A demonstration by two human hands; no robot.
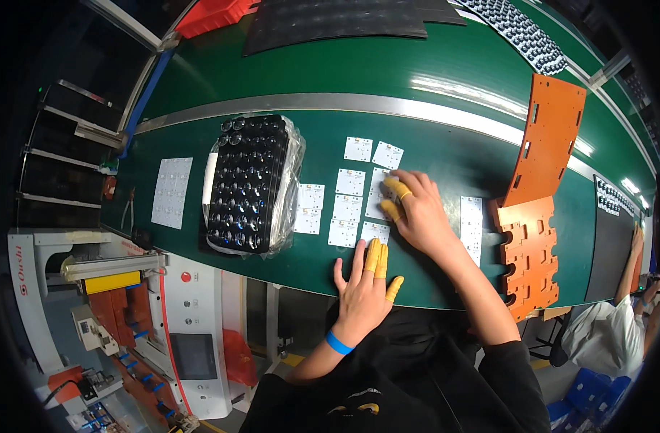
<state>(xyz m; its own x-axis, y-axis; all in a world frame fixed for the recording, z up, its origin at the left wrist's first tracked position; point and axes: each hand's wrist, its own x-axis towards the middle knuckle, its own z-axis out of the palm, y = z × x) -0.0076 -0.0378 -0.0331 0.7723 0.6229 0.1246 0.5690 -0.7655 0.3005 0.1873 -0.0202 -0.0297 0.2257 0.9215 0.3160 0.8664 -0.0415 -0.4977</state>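
Several small square white circuit boards [346, 208] lie in rough rows on the green bench [431, 278]. My left hand [364, 292] has yellow finger covers and a blue wristband. Its fingers are stretched out, the tips touching the lower edge of a white circuit board [375, 232] in the nearest row. My right hand [422, 216], also with yellow finger covers, reaches over the right column. Its thumb and index finger are bent around a white circuit board [377, 189], partly hidden beneath them.
At left stands a black tray of round lenses [247, 184] in clear plastic. White board panels lie at far left [173, 193] and right [471, 227]. An orange slotted fixture [530, 260] with a raised plate stands right. A machine [193, 346] is lower left; another person's arm [631, 263] shows far right.
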